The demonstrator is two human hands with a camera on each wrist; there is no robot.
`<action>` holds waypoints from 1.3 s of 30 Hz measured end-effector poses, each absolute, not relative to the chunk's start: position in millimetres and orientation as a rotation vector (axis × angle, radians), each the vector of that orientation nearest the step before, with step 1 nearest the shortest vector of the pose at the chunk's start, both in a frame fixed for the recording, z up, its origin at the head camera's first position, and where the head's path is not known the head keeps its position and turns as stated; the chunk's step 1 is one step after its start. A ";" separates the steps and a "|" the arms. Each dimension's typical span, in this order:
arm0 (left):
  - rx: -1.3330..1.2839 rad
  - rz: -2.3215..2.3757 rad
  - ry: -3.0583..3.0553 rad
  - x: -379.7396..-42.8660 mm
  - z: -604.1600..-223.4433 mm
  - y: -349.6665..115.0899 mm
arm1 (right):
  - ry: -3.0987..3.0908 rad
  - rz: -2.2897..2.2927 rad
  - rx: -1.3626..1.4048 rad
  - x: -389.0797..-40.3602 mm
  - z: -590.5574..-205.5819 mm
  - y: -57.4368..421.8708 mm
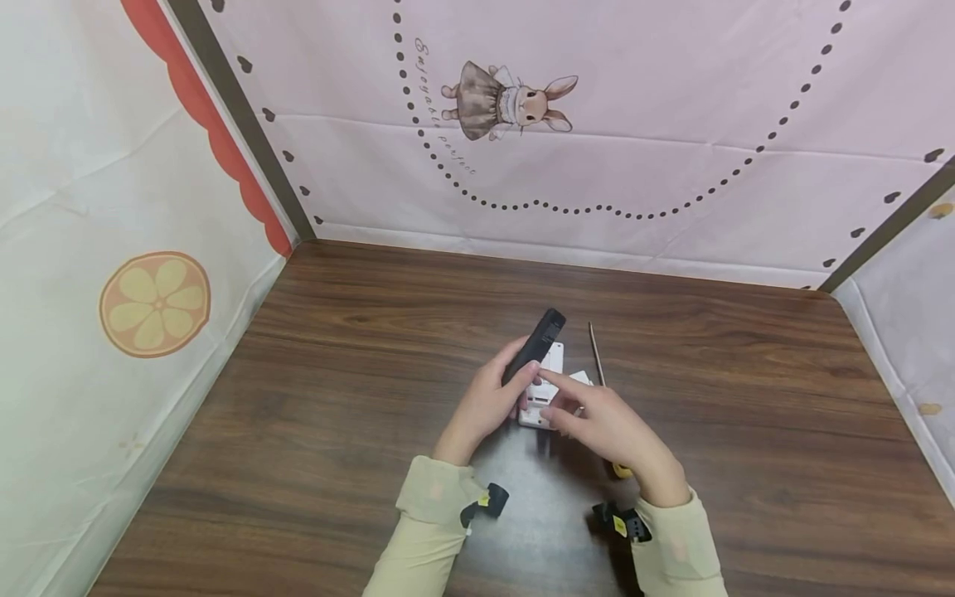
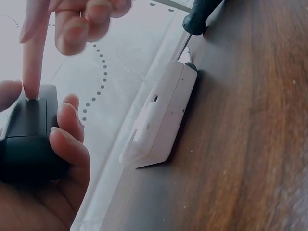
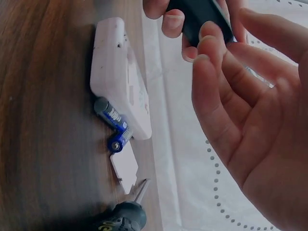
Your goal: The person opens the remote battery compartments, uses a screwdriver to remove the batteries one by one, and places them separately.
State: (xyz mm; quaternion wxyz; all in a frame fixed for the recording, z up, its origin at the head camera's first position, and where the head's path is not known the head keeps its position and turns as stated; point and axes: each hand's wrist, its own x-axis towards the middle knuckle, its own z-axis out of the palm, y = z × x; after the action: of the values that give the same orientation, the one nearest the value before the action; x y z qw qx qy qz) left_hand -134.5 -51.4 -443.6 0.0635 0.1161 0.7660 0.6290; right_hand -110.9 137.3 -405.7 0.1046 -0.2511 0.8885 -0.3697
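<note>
Over the worktop (image 1: 336, 398), left hand (image 1: 481, 405) and right hand (image 1: 608, 423) are both on the black handset (image 1: 534, 345), left fingers wrapped round it, right index straight and pressing; it still looks closed, so I'd guess opening it is left. White gadget (image 3: 109, 62) just right of it seems sorted: cover (image 3: 126, 168) off, two batteries (image 3: 110, 115) loose alongside.

place: cloth-walled booth (image 1: 52, 298) | rabbit-print backdrop (image 1: 634, 108) | dark wood-grain tabletop (image 1: 746, 398)
</note>
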 end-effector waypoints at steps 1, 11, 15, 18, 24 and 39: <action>0.358 1.889 2.330 -134.2 -443.4 -51.5 | 2.612 -1.113 -0.738 -111.0 -405.6 137.8; 0.344 1.771 2.424 -132.8 -440.4 -49.7 | 2.573 -1.172 -0.669 -111.2 -404.9 138.3; 0.347 1.785 2.418 -133.3 -439.9 -50.7 | 2.558 -1.170 -0.653 -110.6 -404.7 137.9; 0.363 1.762 2.440 -133.6 -439.8 -51.3 | 2.548 -1.173 -0.639 -110.0 -404.8 138.3; 0.380 1.711 2.481 -132.6 -440.9 -51.9 | 2.533 -1.185 -0.640 -110.2 -406.8 139.8; 0.406 1.692 2.493 -132.5 -443.7 -51.7 | 2.531 -1.192 -0.657 -110.9 -406.2 140.3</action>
State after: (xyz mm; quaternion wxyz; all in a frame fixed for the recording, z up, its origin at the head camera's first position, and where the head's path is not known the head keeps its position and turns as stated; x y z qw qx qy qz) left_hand -132.5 -51.7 -443.7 0.0506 0.1335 0.8190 0.5557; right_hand -110.9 140.3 -406.2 0.1333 -0.2266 0.8728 -0.4112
